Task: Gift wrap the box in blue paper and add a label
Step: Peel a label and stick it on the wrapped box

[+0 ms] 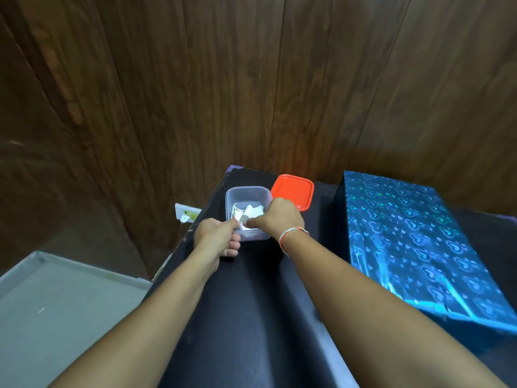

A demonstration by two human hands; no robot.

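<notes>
1. A dark brown wood-panelled wall (251, 79) is filling the upper half of the view, running behind everything else.
2. A black table top (251, 317) is stretching from the wall toward the camera, and both bare forearms are lying over it.
3. A grey floor surface (56, 317) is showing to the left of the table, lower down.
4. The long rectangular box wrapped in shiny blue heart-patterned paper (419, 247) is lying on the right side of the table, well apart from both hands, with its folded end facing the camera.
5. A flat red plastic lid (293, 190) is resting near the wall, just right of the tub and partly hidden by the right hand.
6. A small clear plastic tub (247, 193) is sitting at the table's far left corner, holding white paper scraps (251, 211).
7. The right hand (279, 219), a red-and-white thread bracelet (291, 235) on its wrist, is reaching over the tub's right rim with fingers curled down among the scraps; whether it is pinching one, I cannot tell.
8. The left hand (218, 236) is gripping the tub's near left edge, thumb on the rim and fingers curled beneath.
9. A white wall socket (186, 212) is sitting low on the wall, left of the table corner.
</notes>
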